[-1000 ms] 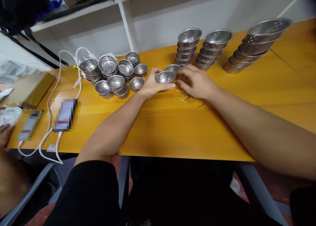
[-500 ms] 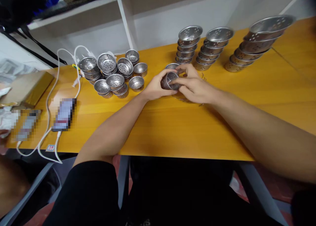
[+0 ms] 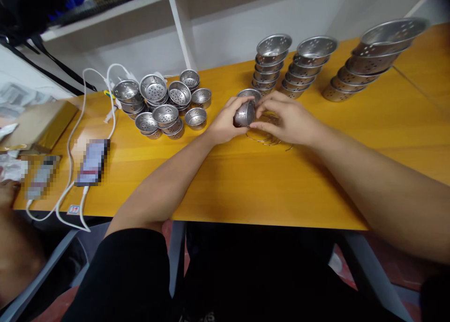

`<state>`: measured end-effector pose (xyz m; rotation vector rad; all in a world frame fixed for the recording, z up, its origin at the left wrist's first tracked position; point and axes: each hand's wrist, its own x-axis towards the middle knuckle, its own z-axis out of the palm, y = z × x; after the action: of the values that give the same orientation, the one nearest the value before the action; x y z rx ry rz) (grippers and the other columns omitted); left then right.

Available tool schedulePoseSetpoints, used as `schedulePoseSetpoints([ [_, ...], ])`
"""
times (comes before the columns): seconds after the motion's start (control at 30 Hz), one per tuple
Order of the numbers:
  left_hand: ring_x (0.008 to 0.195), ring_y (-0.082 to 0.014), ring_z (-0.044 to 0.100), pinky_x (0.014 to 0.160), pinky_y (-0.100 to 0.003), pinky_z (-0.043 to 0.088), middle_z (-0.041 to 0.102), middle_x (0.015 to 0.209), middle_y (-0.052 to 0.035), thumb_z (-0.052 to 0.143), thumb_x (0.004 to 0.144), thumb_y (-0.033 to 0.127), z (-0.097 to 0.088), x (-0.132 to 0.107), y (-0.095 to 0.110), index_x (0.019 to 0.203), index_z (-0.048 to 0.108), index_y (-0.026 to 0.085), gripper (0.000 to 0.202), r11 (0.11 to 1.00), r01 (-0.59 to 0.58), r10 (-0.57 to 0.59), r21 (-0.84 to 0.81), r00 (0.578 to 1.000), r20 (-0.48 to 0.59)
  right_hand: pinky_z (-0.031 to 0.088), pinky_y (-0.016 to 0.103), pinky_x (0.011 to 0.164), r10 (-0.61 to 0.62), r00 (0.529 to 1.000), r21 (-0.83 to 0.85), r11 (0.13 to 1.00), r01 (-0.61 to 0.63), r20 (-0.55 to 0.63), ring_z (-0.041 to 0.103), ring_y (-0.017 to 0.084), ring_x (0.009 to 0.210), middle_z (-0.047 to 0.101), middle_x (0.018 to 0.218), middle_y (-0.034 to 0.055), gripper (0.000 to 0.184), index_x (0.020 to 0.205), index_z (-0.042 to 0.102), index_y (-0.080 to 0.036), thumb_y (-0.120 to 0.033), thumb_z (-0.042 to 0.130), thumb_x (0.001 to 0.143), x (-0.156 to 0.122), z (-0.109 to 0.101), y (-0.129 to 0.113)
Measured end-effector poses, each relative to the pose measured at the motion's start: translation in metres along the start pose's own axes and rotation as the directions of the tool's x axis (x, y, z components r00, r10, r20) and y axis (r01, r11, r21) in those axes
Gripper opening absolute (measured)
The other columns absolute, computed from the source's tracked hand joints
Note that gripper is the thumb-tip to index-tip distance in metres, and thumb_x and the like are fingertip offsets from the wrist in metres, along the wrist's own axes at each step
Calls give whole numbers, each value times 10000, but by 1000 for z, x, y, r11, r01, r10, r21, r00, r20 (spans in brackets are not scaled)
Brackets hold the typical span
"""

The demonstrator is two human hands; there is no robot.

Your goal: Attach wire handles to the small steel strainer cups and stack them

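My left hand [image 3: 223, 123] grips a small perforated metal cup [image 3: 243, 114], tipped on its side above the yellow table [image 3: 246, 181]. My right hand [image 3: 284, 120] pinches the same cup from the right; what its fingertips hold besides is too small to make out. Under my hands lies a small heap of thin wire rings [image 3: 267, 138]. Another small cup [image 3: 249, 94] sits on the table just behind them.
A cluster of small perforated cups [image 3: 163, 101] lies at the back left. Three stacks of wider perforated bowls [image 3: 272, 62] [image 3: 309, 64] [image 3: 369, 59] stand at the back right. White cables [image 3: 75, 139], a phone [image 3: 93, 162] and a cardboard box [image 3: 38, 125] lie left. Another person's hand [image 3: 7, 190] shows at the left edge.
The cup has been tipped from mouth-up onto its side, and my right hand has closed in on it from the wire rings.
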<state>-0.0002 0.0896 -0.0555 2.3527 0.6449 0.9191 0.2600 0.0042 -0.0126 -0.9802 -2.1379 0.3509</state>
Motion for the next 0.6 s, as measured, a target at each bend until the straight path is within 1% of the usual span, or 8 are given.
schedulePoseSetpoints([
  [0.07, 1721, -428, 585, 1504, -589, 432, 624, 1787, -202, 975, 943, 618, -2, -1, 2, 1742, 547, 240, 982, 999, -6, 5, 32, 1000, 11, 594, 802, 1258, 2, 1000, -14, 1000, -2, -3, 751, 495, 1359, 781, 1391, 134, 494, 1269, 853, -380, -826, 747, 1084, 0, 2, -1],
  [0.23, 1722, -432, 578, 1500, -603, 436, 611, 1795, -198, 962, 964, 589, -5, -2, 6, 1754, 536, 247, 961, 998, 11, -13, 65, 999, 30, 618, 782, 1269, -11, 1000, -51, 999, 11, -4, 749, 498, 1411, 770, 1454, 146, 506, 1226, 853, -357, -832, 750, 1086, 0, 2, -5],
  [0.43, 1730, -442, 574, 1502, -623, 433, 610, 1790, -200, 958, 969, 592, -3, -1, 4, 1759, 524, 253, 962, 997, -1, -3, 80, 999, 46, 650, 783, 1206, -17, 1000, -46, 999, 17, 6, 775, 473, 1309, 774, 1371, 150, 564, 1120, 823, -338, -889, 706, 1082, 4, -4, -11],
  [0.53, 1716, -437, 587, 1491, -624, 444, 610, 1781, -189, 944, 985, 541, -2, -1, 4, 1766, 508, 268, 935, 995, 8, -10, 98, 1000, 22, 649, 757, 1207, -13, 1000, -56, 998, 13, 3, 771, 458, 1298, 777, 1326, 152, 643, 1049, 780, -320, -954, 678, 1060, 6, -8, -18],
  [0.6, 1703, -428, 596, 1485, -615, 450, 621, 1756, -186, 938, 990, 506, -2, -1, 4, 1761, 505, 273, 914, 994, 24, -23, 108, 1000, -12, 632, 768, 1232, 4, 999, -71, 997, -6, -34, 757, 463, 1335, 771, 1333, 151, 642, 1038, 758, -326, -962, 670, 1058, 6, -10, -22],
])
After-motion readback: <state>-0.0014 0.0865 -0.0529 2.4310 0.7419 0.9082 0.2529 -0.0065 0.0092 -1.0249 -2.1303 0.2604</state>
